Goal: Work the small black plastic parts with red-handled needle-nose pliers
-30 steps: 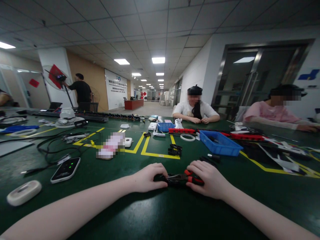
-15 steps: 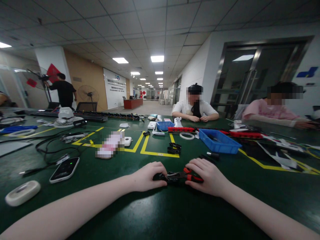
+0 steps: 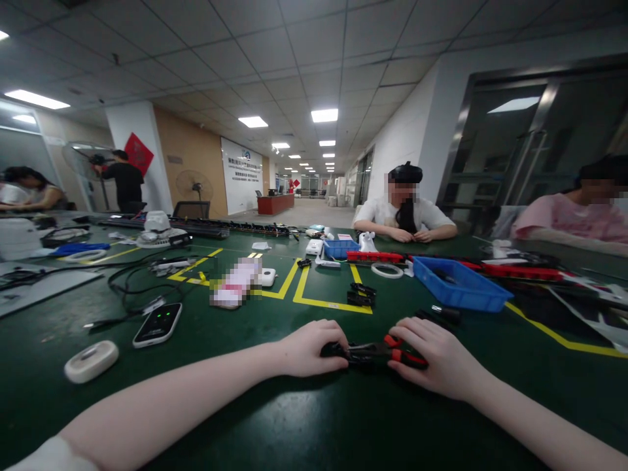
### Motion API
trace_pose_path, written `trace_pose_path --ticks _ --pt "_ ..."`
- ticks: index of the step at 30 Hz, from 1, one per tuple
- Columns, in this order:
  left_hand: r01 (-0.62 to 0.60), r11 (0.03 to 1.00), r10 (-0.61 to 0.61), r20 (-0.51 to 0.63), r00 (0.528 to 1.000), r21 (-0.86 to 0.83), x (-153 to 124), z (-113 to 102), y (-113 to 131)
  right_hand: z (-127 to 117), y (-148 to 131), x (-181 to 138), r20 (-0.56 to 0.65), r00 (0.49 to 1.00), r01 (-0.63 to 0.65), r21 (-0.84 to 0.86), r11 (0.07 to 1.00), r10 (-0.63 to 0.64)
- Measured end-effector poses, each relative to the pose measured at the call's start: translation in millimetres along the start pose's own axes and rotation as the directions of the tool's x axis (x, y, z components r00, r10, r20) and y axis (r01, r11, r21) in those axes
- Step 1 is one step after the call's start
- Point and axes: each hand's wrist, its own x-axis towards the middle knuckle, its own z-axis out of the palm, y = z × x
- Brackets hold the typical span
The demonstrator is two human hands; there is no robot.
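Low over the green table (image 3: 275, 418), my left hand (image 3: 314, 348) is closed around a small black part (image 3: 334, 350), whose exact kind I cannot make out. From the right, my right hand (image 3: 439, 356) grips red-and-black-handled pliers (image 3: 409, 358). The dark jaws of the pliers point left and meet the black part between my hands. Whether the jaws are closed on it is too small to tell. Several black parts (image 3: 362, 294) lie beyond my hands, inside a yellow tape outline.
A blue tray (image 3: 461, 291) stands to the right, near a black cylinder (image 3: 446, 314). Left lie a phone (image 3: 238, 281), a black-faced device (image 3: 157, 325), a white oval case (image 3: 91, 362) and cables. A person (image 3: 405, 209) sits across the table, another (image 3: 579, 209) at right.
My view has turned a little to the left, so the whole scene sits farther right. Both hands keep their hold on the black part and the pliers.
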Motion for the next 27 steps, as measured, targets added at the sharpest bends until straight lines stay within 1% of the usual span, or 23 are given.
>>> trace_pose_path --ticks 4,7,11,18,27 --pt "0.017 1.000 -0.017 -0.003 1.000 -0.004 0 -1 3 -3 -2 1 0.011 1.000 -0.015 -0.007 1.000 0.015" --pt "0.013 1.000 -0.013 -0.002 1.000 -0.009 -1 -1 4 -4 -3 2 -0.015 1.000 0.007 -0.027 1.000 -0.008" --pt "0.008 1.000 -0.008 -0.001 1.000 -0.008 -1 0 3 -7 -5 5 -0.016 0.999 0.034 -0.033 0.999 -0.034" --pt "-0.001 1.000 0.001 -0.014 1.000 -0.008 -2 2 -2 -9 -7 6 0.010 1.000 0.024 -0.015 1.000 -0.024" --pt "0.031 0.999 -0.032 -0.009 0.999 -0.039 -1 0 4 -11 -9 7 0.033 0.999 0.010 0.002 1.000 -0.010"
